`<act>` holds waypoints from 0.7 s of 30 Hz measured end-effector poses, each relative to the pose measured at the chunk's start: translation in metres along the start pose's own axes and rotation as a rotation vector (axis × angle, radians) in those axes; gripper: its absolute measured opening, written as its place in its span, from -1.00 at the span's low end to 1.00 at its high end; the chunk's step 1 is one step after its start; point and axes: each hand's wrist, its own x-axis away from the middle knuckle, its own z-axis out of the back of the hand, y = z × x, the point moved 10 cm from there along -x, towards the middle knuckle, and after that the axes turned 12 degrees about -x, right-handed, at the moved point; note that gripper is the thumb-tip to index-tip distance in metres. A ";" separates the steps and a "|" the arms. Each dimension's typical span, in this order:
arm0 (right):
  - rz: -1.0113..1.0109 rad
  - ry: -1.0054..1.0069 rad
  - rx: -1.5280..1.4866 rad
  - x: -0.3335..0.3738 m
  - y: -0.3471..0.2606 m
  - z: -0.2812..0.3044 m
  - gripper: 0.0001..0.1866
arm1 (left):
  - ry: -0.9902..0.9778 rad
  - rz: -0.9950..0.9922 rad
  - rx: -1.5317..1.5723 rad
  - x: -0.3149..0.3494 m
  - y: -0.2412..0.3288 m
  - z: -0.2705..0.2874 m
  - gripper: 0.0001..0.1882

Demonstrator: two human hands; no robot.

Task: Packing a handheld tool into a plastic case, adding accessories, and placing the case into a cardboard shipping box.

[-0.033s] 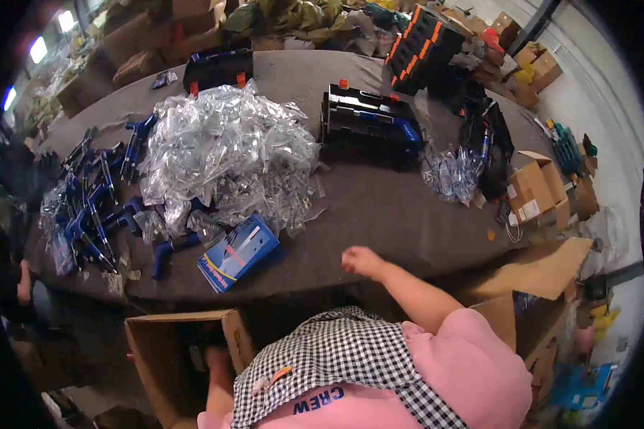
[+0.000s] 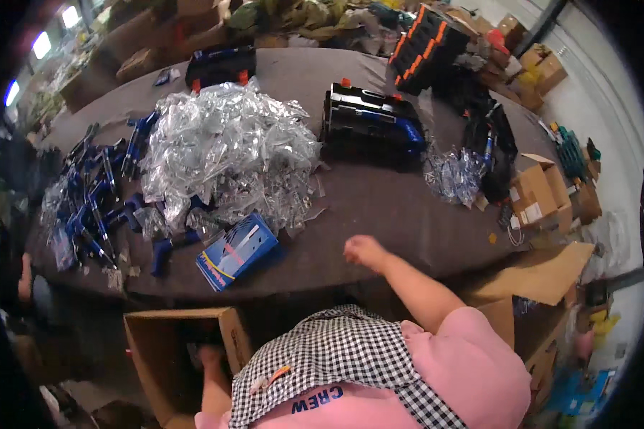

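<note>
My left hand [image 2: 210, 355] is down inside an open cardboard box [image 2: 237, 336] at the lower left. Shadow hides its fingers and anything they may touch. Over the near part of the dark cloth-covered table [image 2: 379, 207], my right hand [image 2: 366, 252] is curled closed, with nothing showing in it. To its left lies a blue printed booklet [image 2: 237, 252]. Beyond the booklet rises a big heap of clear plastic bags [image 2: 225, 146] with small parts inside. An open black case [image 2: 372, 118] holding a blue-handled tool stands past my right hand.
Several blue-and-black tools [image 2: 96, 204] lie loosely at the table's left. Another black case [image 2: 222, 66] lies at the back, near stacked orange-latched cases [image 2: 426, 50]. Bagged blue parts [image 2: 454, 175], a small carton [image 2: 538, 193] and a large open carton [image 2: 540, 272] are on the right.
My left hand has shifted slightly to the left inside the cardboard box. My right hand keeps almost the same place and closed shape.
</note>
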 end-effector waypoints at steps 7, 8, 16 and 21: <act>0.740 0.673 0.686 -0.064 -0.209 0.177 -0.63 | 1.042 0.586 0.230 0.151 -0.003 0.252 -0.69; 0.829 0.783 0.861 -0.066 -0.234 0.184 -0.58 | 1.132 0.515 0.321 0.167 0.026 0.279 -0.70; 0.574 0.336 1.197 -0.168 -0.239 0.204 -0.70 | 0.668 -0.146 0.409 0.080 0.308 0.271 -0.72; 0.752 0.403 0.942 -0.118 -0.249 0.193 -0.80 | 0.441 -0.213 0.260 -0.054 0.422 0.264 -0.44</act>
